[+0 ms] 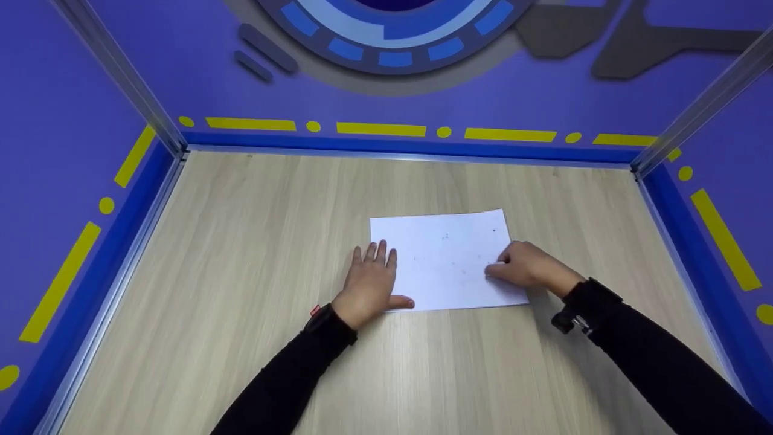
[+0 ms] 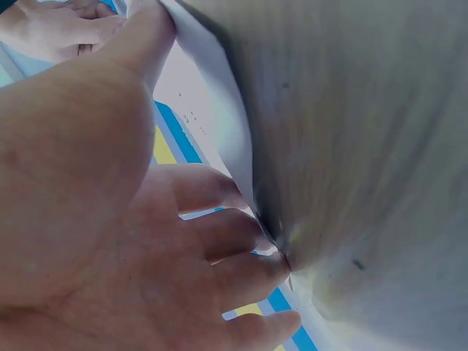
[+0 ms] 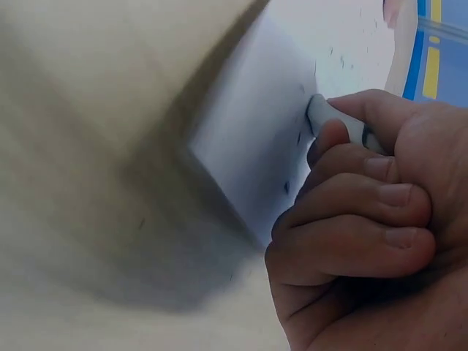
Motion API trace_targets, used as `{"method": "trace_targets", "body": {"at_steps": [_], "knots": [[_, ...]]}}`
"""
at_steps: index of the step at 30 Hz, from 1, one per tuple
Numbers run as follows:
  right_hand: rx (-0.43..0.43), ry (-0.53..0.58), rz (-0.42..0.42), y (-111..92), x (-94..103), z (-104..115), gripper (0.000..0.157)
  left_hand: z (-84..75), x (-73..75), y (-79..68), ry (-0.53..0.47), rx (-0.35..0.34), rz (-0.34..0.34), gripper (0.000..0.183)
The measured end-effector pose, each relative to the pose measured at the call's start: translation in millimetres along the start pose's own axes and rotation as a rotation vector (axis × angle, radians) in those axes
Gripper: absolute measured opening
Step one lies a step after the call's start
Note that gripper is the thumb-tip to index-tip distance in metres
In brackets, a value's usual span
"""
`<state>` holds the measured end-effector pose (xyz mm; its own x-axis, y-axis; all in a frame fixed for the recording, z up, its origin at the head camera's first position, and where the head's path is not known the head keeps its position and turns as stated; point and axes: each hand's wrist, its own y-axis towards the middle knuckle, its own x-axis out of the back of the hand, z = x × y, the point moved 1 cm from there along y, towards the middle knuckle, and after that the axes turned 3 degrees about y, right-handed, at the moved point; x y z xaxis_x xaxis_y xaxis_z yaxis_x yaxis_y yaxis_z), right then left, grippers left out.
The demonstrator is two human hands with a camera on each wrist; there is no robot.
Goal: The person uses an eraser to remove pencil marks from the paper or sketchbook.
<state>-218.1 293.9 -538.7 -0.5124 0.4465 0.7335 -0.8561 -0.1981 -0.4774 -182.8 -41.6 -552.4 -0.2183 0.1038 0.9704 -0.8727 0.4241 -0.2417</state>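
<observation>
A white sheet of paper [image 1: 447, 287] lies on the wooden table, with small dark specks scattered over it. Across its left edge my left hand [image 1: 369, 283] rests with straight, spread fingers and the thumb out along the near edge. In the left wrist view the paper [image 2: 219, 117] bows up slightly between thumb and fingers. Over the right part of the sheet, my right hand [image 1: 524, 264] has its fingers curled. The right wrist view shows it pinching a small whitish eraser [image 3: 319, 115] between thumb and forefinger, its tip against the paper [image 3: 256, 124]. Dark crumbs lie around that tip.
The pale wooden tabletop [image 1: 253, 241] surrounds the sheet. Blue-purple panels [image 1: 386, 109] with yellow dashes wall it in at the back and both sides, joined by metal corner posts [image 1: 130, 78]. Black sleeves cover both arms, with a strapped device [image 1: 577, 314] at the right wrist.
</observation>
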Motion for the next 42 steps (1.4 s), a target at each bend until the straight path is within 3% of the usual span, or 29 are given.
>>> {"method": "trace_targets", "body": {"at_steps": [6, 12, 15, 28, 35, 42], "knots": [[-0.022, 0.054, 0.05, -1, 9.5, -11, 0.053, -0.3, 0.5, 1.4, 0.005, 0.008, 0.015, 0.122], [-0.047, 0.151, -0.066, -9, 24.6, -15, 0.051, -1.7, -0.8, 1.8, 0.002, 0.004, 0.013, 0.123], [-0.032, 0.143, -0.075, -9, 27.6, -11, 0.051, 0.2, 0.6, 1.4, 0.008, 0.009, 0.012, 0.123], [0.041, 0.044, -0.078, 15, 3.4, 5, 0.053, -2.7, 1.9, 1.8, -0.013, 0.006, 0.02, 0.123], [0.045, 0.065, -0.141, 26, 4.2, -5, 0.052, -4.2, 2.4, 3.4, 0.026, 0.008, 0.023, 0.123], [-0.04, 0.117, -0.138, 25, 13.4, -23, 0.045, -4.3, 0.1, 2.3, 0.024, 0.016, 0.027, 0.125]]}}
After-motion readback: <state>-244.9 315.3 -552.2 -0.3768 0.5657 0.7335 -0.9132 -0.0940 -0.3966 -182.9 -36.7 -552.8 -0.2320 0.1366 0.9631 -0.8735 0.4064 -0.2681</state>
